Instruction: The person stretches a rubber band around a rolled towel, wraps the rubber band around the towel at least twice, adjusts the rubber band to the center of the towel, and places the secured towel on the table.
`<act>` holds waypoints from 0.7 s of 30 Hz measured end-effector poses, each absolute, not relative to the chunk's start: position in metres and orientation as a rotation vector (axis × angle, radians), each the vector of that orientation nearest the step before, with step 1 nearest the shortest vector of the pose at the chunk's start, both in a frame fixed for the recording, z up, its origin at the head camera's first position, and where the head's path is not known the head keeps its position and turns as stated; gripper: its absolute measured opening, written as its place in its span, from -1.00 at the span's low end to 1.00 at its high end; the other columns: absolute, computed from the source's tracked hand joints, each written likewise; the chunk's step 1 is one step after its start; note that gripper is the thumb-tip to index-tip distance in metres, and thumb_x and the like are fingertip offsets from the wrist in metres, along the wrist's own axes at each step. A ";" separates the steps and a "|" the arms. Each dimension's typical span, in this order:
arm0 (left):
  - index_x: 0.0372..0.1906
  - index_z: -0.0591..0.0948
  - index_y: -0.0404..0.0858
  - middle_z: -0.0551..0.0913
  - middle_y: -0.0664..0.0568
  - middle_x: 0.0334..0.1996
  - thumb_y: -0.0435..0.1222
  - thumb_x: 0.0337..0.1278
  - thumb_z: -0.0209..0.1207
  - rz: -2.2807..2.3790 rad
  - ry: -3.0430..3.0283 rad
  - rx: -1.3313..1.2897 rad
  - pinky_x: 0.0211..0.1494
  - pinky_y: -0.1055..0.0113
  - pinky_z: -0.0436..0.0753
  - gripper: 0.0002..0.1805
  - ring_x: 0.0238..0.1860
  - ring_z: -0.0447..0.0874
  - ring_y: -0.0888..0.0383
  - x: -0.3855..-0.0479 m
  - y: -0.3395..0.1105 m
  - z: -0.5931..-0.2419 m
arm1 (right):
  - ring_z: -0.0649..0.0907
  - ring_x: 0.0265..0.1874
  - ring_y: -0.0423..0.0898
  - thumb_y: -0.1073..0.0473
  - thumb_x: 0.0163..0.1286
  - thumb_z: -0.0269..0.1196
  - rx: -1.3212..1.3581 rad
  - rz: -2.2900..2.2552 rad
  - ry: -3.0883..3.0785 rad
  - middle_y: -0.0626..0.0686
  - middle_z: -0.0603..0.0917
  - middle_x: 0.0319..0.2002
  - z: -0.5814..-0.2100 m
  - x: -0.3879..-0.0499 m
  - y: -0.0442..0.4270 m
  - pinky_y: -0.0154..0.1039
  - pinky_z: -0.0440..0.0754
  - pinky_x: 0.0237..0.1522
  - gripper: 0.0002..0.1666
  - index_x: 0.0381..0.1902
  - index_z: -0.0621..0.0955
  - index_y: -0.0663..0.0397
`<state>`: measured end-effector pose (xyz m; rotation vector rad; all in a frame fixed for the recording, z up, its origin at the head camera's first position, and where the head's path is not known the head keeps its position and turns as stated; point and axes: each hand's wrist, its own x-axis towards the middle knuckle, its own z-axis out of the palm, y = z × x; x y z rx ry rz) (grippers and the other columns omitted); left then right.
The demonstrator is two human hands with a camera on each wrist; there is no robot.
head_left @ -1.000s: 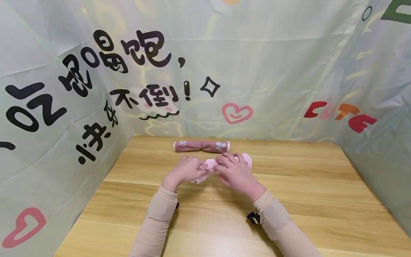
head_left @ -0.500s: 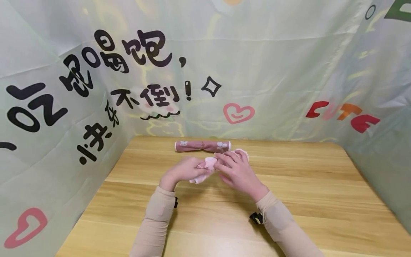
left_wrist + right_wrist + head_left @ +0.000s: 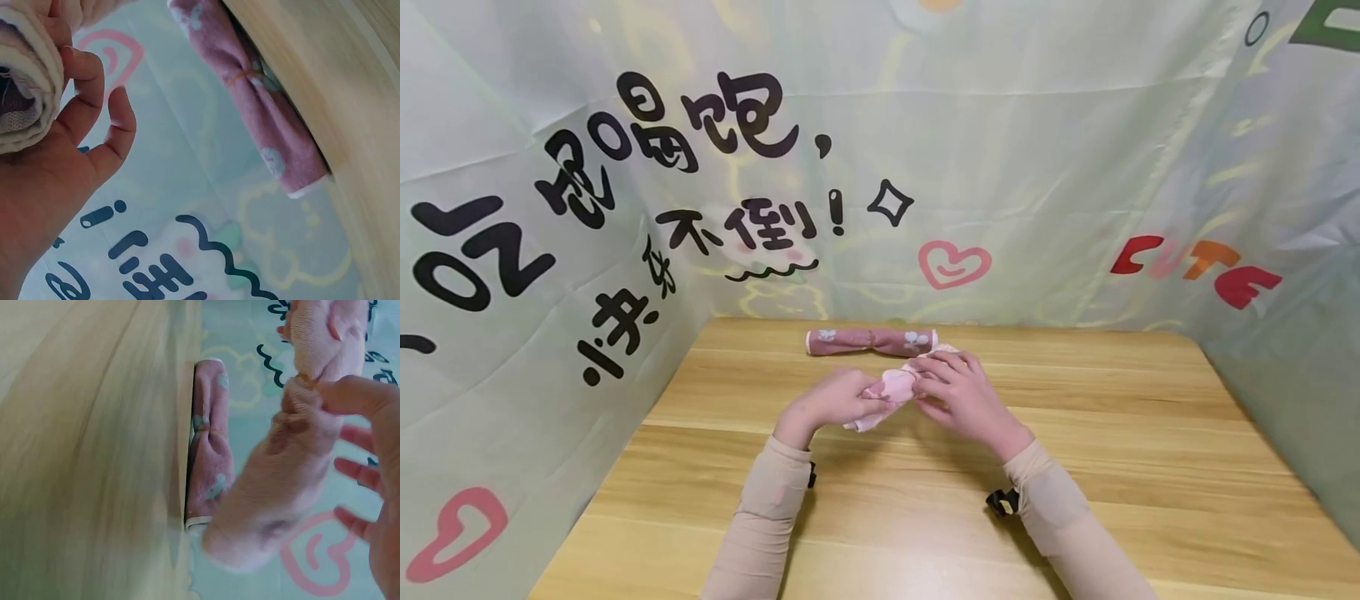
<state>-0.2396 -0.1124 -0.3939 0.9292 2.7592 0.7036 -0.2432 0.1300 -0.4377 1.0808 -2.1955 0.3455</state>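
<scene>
A light pink rolled towel [image 3: 897, 385] is held above the table between both hands. My left hand [image 3: 831, 396] grips its left part; in the left wrist view the roll's spiral end [image 3: 28, 81] sticks out of that hand [image 3: 69, 156]. In the right wrist view the roll narrows at a thin yellowish band [image 3: 305, 379]. My right hand [image 3: 381, 456] pinches the roll at this narrow place, its other fingers loosely bent. Seen from the head, the right hand [image 3: 962, 396] covers much of the far half.
Behind the hands, a darker pink rolled towel [image 3: 842, 342] with pale patterns lies near the back edge of the wooden table [image 3: 895, 517], tied at its middle by a band [image 3: 245, 77]. Printed cloth walls [image 3: 1037, 208] stand behind and at both sides.
The light pink roll has turned, its right end swinging away towards the back and left. The right hand has shifted slightly along with it; the left hand keeps its grip. The darker roll stays put.
</scene>
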 end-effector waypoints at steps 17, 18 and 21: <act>-0.49 0.57 -0.05 0.60 0.19 -0.51 0.12 -0.03 0.36 0.395 3.078 0.934 -0.13 0.15 0.40 -0.64 -0.35 0.51 0.14 -0.242 -0.111 -0.402 | 0.71 -0.15 0.02 0.07 0.08 0.44 0.969 0.400 -2.425 0.06 0.73 -0.21 -0.437 -0.240 0.128 0.08 0.54 0.04 -0.42 0.02 0.46 0.03; -0.37 0.63 -0.04 0.67 0.18 -0.39 0.12 -0.05 0.36 0.378 3.121 0.953 -0.06 0.10 0.43 -0.65 -0.23 0.56 0.12 -0.242 -0.110 -0.403 | 0.72 -0.15 0.03 0.08 0.08 0.42 0.956 0.398 -2.435 0.07 0.73 -0.20 -0.436 -0.239 0.128 0.07 0.55 0.02 -0.42 0.03 0.46 0.05; 0.05 0.63 0.05 0.69 0.16 -0.01 0.12 -0.12 0.39 0.303 3.284 1.055 0.18 -0.03 0.42 -0.45 0.08 0.53 0.03 -0.241 -0.105 -0.406 | 0.73 -0.16 0.04 0.11 0.09 0.40 0.913 0.409 -2.461 0.10 0.74 -0.18 -0.433 -0.238 0.130 0.05 0.56 -0.04 -0.42 0.05 0.46 0.10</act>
